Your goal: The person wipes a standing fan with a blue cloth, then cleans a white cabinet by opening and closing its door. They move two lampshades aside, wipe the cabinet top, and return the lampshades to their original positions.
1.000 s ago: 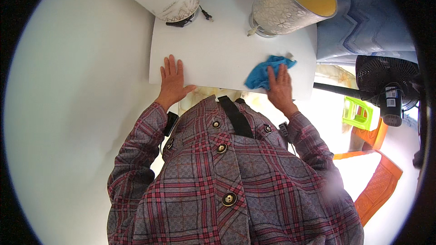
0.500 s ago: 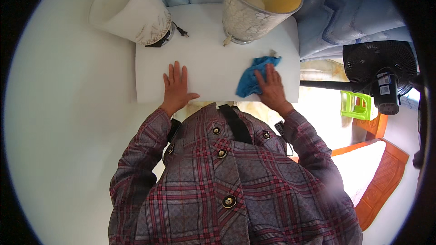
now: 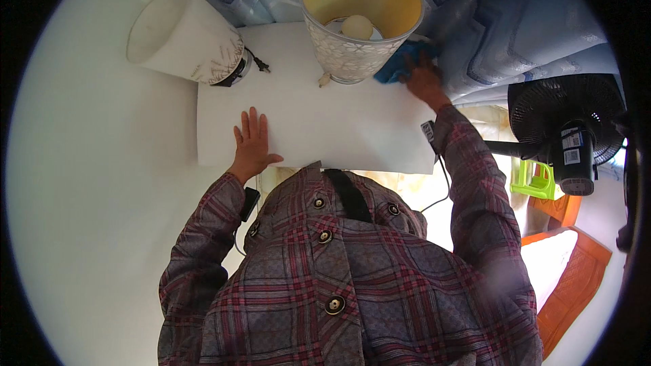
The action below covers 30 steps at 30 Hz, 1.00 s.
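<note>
My left hand [image 3: 251, 148] lies flat with its fingers spread on the front left of a white tabletop [image 3: 332, 129]. At the far right corner my right hand [image 3: 425, 81] is on a crumpled blue cloth [image 3: 389, 70], fingers bent over it and partly in shadow. The cloth reaches behind a table lamp [image 3: 352, 58] with a pale patterned shade, yellowish inside, with a round bulb. A second lamp [image 3: 196, 41] with a white shade leans at the far left, its dark base and black plug [image 3: 262, 66] near the table's back edge.
Blue patterned curtains [image 3: 515, 20] hang behind and to the right of the table. A black fan [image 3: 566, 122] stands at the right, with a green plastic stool [image 3: 532, 179] beyond it. A white wall [image 3: 102, 163] closes off the left side.
My right hand has slid the blue cloth away from the front right to the far right corner, beside the patterned lamp. My left hand stays flat on the table; the view has shifted slightly.
</note>
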Each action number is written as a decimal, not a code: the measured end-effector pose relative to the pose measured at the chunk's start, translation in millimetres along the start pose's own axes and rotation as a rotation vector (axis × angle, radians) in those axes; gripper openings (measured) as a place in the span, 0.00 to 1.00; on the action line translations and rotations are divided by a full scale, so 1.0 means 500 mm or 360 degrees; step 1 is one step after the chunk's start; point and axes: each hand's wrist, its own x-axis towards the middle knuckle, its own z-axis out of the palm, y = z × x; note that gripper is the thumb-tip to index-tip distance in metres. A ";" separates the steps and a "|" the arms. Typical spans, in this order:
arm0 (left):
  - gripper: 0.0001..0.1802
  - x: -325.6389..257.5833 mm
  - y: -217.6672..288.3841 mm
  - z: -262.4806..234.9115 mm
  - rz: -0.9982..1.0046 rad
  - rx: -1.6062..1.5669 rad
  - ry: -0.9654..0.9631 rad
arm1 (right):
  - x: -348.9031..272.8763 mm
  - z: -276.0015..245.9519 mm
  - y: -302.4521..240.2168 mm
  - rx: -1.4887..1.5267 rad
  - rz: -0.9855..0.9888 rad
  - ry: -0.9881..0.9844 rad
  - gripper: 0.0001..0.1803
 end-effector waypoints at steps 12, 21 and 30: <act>0.66 0.001 0.001 0.009 -0.0037 0.0072 0.0046 | -0.240 0.076 -0.014 0.0079 -0.0123 0.0320 0.40; 0.67 0.001 -0.002 0.009 -0.0033 0.0085 0.0039 | -0.347 0.072 -0.155 0.0339 -0.0653 0.0280 0.36; 0.60 -0.052 -0.068 0.027 0.0031 -0.0016 0.0121 | -0.433 0.074 -0.118 0.0223 -0.0486 0.0333 0.37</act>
